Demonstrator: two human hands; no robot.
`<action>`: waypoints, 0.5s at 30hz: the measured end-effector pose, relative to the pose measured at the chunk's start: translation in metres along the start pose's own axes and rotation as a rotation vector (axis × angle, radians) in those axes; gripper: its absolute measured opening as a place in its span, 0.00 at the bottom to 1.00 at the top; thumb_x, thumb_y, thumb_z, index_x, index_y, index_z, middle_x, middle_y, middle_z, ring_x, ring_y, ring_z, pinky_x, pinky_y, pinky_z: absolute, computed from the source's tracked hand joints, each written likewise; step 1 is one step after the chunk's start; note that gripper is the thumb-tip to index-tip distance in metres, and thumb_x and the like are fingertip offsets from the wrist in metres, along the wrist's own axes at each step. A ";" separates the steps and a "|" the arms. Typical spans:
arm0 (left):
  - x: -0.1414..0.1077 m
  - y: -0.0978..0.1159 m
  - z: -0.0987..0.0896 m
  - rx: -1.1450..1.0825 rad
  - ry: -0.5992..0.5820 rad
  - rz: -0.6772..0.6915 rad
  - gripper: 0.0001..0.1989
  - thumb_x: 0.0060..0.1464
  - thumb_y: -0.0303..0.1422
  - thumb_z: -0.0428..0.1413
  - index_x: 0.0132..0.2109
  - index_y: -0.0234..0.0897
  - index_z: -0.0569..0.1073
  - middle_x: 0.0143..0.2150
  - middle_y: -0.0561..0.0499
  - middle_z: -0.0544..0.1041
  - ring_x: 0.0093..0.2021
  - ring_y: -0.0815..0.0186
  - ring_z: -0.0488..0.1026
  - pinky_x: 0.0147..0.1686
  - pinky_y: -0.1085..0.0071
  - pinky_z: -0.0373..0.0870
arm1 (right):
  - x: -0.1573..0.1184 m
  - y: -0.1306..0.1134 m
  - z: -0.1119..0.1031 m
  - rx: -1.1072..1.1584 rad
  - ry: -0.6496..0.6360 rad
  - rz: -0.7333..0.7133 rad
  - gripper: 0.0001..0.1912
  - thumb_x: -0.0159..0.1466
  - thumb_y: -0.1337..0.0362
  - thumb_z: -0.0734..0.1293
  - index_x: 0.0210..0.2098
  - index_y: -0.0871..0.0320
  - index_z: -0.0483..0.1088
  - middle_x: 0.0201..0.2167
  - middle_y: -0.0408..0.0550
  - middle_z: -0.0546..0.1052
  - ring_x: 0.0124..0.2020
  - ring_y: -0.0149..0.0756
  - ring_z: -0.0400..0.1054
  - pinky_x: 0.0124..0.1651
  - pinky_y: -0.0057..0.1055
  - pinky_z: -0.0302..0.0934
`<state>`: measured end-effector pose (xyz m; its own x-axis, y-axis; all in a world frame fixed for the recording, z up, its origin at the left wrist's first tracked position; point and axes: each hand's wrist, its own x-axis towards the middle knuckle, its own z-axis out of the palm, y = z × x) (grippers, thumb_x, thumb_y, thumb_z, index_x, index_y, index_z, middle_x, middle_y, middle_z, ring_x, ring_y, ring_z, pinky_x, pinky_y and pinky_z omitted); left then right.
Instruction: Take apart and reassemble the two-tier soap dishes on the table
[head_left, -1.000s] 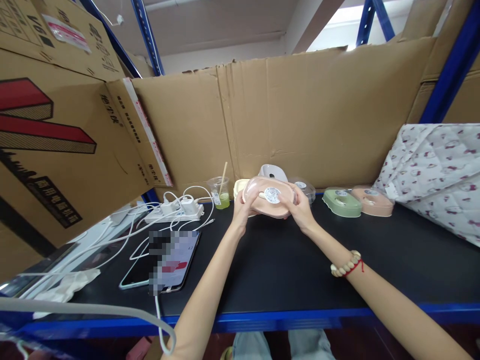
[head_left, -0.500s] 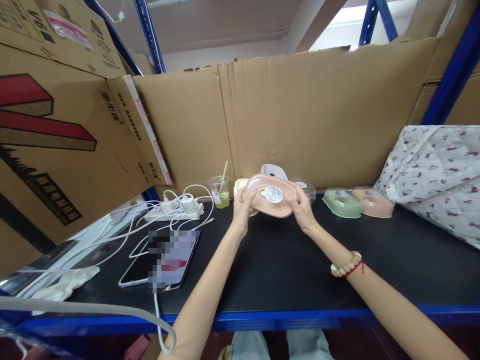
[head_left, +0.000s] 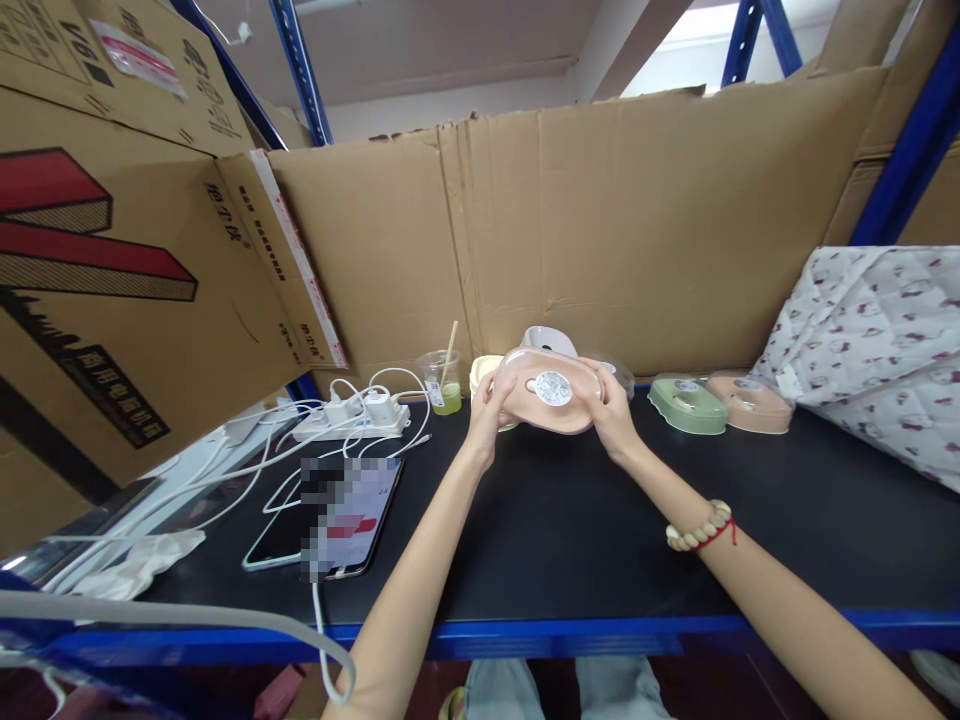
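One pink case [head_left: 546,412] hung over the worktop [head_left: 555,535], the left hand [head_left: 483,418] and right hand [head_left: 613,413] curled snugly round its opposite ends, neither nearer; its long axis ran roughly along the worktop's back edge.

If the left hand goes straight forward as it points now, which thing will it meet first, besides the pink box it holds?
The left hand would probably meet the cream container behind the pink box; the depth between them is unclear.

A container [head_left: 559,415] is between the left hand [head_left: 487,412] and right hand [head_left: 615,418], above the table [head_left: 570,540]. Phones [head_left: 373,505] lie left, before a power strip [head_left: 352,431]; a bag [head_left: 877,350] lies right.
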<state>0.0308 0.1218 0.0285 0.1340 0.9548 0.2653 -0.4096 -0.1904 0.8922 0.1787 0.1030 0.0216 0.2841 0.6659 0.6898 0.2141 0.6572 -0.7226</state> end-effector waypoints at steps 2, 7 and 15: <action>0.000 0.001 0.000 0.025 0.004 -0.054 0.28 0.35 0.43 0.63 0.45 0.36 0.71 0.41 0.47 0.72 0.39 0.59 0.71 0.25 0.74 0.70 | 0.001 0.001 -0.002 -0.008 0.006 -0.012 0.28 0.45 0.41 0.67 0.36 0.55 0.65 0.36 0.50 0.74 0.39 0.43 0.68 0.43 0.40 0.63; -0.001 0.001 0.004 0.096 0.085 -0.018 0.19 0.43 0.33 0.61 0.45 0.35 0.73 0.42 0.48 0.74 0.46 0.60 0.70 0.39 0.73 0.69 | 0.000 0.003 -0.004 -0.035 -0.054 -0.064 0.26 0.47 0.44 0.68 0.36 0.55 0.67 0.38 0.49 0.74 0.40 0.42 0.68 0.44 0.40 0.62; -0.003 -0.003 0.005 0.110 0.048 0.215 0.17 0.44 0.36 0.61 0.43 0.35 0.74 0.45 0.47 0.73 0.49 0.60 0.68 0.47 0.73 0.63 | -0.002 0.002 -0.003 -0.035 -0.090 -0.009 0.27 0.47 0.44 0.67 0.39 0.55 0.65 0.39 0.49 0.73 0.42 0.42 0.67 0.47 0.41 0.61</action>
<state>0.0367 0.1186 0.0266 0.0102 0.8988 0.4381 -0.3234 -0.4117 0.8520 0.1814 0.1022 0.0187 0.1972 0.6904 0.6960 0.2495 0.6512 -0.7167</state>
